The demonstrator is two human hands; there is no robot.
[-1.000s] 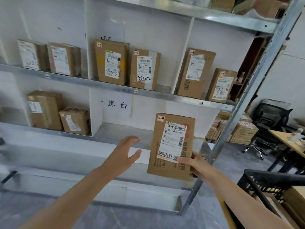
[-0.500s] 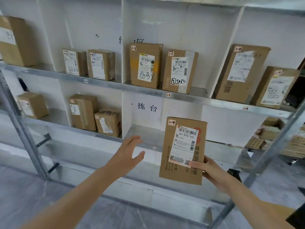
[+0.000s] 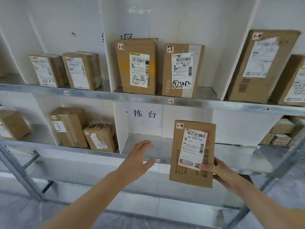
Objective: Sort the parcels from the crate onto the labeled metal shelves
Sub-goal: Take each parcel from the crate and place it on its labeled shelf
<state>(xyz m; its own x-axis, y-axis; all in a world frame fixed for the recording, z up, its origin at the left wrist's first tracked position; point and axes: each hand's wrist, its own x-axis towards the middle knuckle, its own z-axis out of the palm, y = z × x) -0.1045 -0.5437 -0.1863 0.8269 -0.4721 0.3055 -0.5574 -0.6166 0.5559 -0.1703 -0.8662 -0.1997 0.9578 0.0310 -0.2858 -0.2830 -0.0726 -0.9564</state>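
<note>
Placing step: right hand (image 3: 221, 171) pinches the upright parcel (image 3: 191, 154), tagged 2-4, before the lower shelf (image 3: 231, 151); left hand (image 3: 138, 156) spread, empty, at its 9 o'clock; next, seat it in the matching bay.

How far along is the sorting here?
Done: parcels stand on the upper shelf and lower shelf. In hand: the right hand grips a box tagged 2-4 before the lower shelf; the left hand is open. Left: shelving it; the crate is out of view, so the remainder is unknown.

Right hand (image 3: 221, 172) grips parcel (image 3: 192, 152) upright before lower shelf (image 3: 165, 142).
</note>
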